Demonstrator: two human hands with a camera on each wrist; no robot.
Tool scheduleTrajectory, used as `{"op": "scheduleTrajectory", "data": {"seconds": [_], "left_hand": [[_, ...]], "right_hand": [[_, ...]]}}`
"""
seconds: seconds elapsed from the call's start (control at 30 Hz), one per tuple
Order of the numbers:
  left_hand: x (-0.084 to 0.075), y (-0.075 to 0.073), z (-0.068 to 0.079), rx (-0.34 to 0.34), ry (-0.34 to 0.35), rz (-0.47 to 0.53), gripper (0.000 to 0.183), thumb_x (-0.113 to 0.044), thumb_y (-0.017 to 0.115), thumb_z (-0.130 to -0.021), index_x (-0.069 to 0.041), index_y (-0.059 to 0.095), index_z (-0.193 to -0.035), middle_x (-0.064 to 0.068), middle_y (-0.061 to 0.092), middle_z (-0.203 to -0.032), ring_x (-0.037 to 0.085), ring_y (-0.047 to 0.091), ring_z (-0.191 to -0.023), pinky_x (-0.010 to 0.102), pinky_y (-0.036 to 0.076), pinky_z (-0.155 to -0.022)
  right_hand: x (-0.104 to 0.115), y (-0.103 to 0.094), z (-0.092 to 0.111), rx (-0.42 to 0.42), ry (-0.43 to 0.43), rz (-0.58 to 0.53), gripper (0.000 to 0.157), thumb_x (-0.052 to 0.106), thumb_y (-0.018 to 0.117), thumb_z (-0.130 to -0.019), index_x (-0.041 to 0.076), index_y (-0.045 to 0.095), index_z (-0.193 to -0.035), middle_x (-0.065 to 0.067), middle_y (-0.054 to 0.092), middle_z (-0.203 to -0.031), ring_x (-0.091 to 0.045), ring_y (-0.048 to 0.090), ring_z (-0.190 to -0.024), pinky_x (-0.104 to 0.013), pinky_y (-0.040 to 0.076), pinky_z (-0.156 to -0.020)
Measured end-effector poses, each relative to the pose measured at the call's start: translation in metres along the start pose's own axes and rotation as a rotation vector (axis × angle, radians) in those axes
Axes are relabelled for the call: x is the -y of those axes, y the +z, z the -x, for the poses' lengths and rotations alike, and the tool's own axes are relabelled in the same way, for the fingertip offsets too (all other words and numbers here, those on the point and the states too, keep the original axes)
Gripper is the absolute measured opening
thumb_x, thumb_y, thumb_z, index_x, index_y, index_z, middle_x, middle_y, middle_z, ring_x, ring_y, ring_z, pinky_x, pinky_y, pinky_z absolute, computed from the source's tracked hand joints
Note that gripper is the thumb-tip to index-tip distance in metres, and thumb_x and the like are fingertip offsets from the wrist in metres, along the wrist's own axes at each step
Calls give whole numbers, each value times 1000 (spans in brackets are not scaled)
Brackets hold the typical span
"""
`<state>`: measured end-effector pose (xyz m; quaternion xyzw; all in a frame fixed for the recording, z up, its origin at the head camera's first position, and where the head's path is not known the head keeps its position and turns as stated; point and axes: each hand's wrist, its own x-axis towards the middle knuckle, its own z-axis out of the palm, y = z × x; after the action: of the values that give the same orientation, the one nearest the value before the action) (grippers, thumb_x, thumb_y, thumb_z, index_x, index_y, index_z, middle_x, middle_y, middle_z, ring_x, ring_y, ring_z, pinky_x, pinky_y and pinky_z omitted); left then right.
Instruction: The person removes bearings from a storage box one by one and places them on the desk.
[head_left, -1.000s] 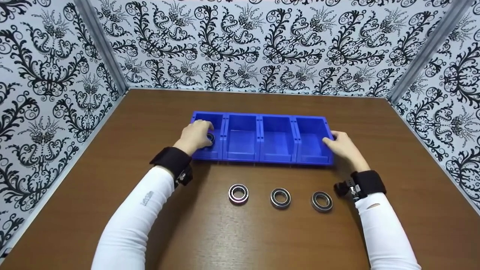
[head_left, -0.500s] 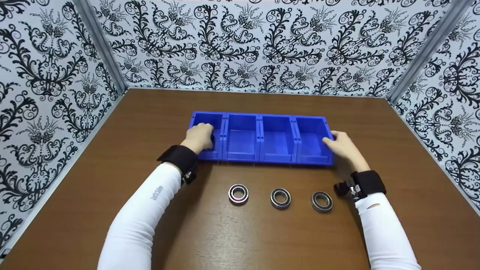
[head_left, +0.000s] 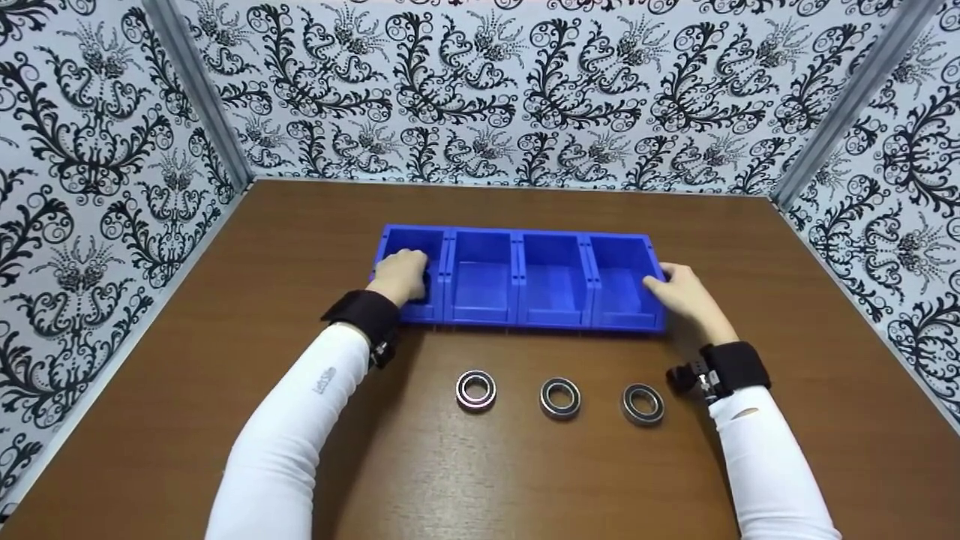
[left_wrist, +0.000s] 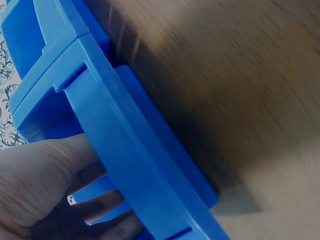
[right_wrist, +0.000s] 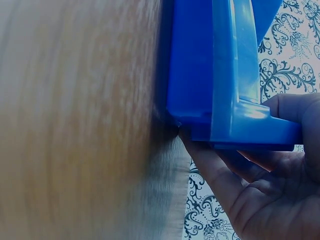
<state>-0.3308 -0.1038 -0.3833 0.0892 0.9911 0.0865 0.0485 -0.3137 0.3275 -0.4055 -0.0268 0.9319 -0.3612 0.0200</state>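
Note:
The left hand [head_left: 401, 274] reaches down into the leftmost compartment of a blue four-part storage bin [head_left: 517, 321]. It appears to pinch a ball bearing, of which just a dark sliver [head_left: 426, 280] shows beside the hand. In the left wrist view the thumb and fingers pass behind the bin's front wall [left_wrist: 125, 145], which hides the bearing. The right hand [head_left: 681, 291] grips the bin's right end, thumb over the rim and fingers along the outer side and lower edge, as the right wrist view shows below the bin's corner [right_wrist: 245, 132].
Three ball bearings lie flat in a row in front of the bin: a left one [head_left: 476, 391], a middle one [head_left: 560, 398] and a right one [head_left: 643, 405]. Patterned walls [head_left: 480, 90] enclose the brown table [head_left: 480, 480] at the back and sides.
The left hand has lowered deeper into the leftmost compartment and turned slightly; the bearing, plain to see before, is now nearly hidden. The right hand and the three bearings stay put.

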Motion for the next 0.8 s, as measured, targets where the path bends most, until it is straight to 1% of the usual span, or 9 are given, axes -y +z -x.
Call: {"op": "scheduleTrajectory", "data": {"seconds": [0.13, 0.23, 0.37, 0.5, 0.63, 0.73, 0.8], "left_hand": [[-2, -2, 0, 7, -6, -11, 33, -2, 62, -84, 4, 67, -116, 28, 67, -130, 43, 65, -121, 58, 54, -99], [-3, -3, -1, 17, -12, -10, 34, -1, 62, -84, 4, 67, -116, 28, 67, -130, 44, 66, -120, 57, 55, -99], [-3, -4, -2, 35, -19, -5, 35, -1, 62, -83, 3, 67, -117, 27, 68, -130, 43, 66, -120, 56, 55, -99], [-3, -5, -3, 36, -19, -10, 35, -1, 63, -82, 3, 66, -117, 27, 68, -130, 43, 66, -119, 56, 55, -99], [-2, -4, -5, 36, -14, -16, 36, -2, 64, -82, 4, 66, -118, 27, 67, -130, 43, 66, -119, 55, 55, -99], [-1, -2, -7, 41, -16, -9, 36, -2, 64, -83, 3, 66, -118, 27, 67, -131, 43, 66, -120, 56, 55, -99], [0, -1, -8, 41, -15, -8, 35, -2, 64, -83, 3, 66, -117, 27, 67, -130, 43, 66, -119, 56, 55, -99]], "right_hand": [[0, 1, 0, -13, -22, 6, 51, 16, 49, -100, -18, 50, -139, -39, 62, -128, -31, 68, -103, -16, 48, -78], [0, 1, 1, -17, -26, 7, 50, 15, 49, -100, -18, 51, -138, -39, 63, -128, -31, 68, -103, -16, 47, -78], [1, 1, 1, -11, -6, 6, 51, 17, 48, -101, -17, 50, -139, -38, 62, -130, -31, 67, -105, -23, 50, -84], [1, 0, 1, -5, 2, 7, 53, 18, 48, -102, -17, 48, -141, -38, 61, -132, -34, 66, -110, -35, 53, -93], [0, 0, -1, -1, -1, 8, 53, 18, 47, -102, -18, 47, -142, -39, 59, -133, -38, 65, -112, -46, 53, -99], [-1, 0, 0, -2, 1, 6, 53, 18, 47, -102, -18, 47, -142, -40, 59, -132, -39, 66, -112, -47, 53, -100], [-1, 1, 0, -6, -5, 10, 52, 17, 48, -102, -17, 48, -141, -39, 60, -131, -38, 66, -111, -44, 53, -98]]}}
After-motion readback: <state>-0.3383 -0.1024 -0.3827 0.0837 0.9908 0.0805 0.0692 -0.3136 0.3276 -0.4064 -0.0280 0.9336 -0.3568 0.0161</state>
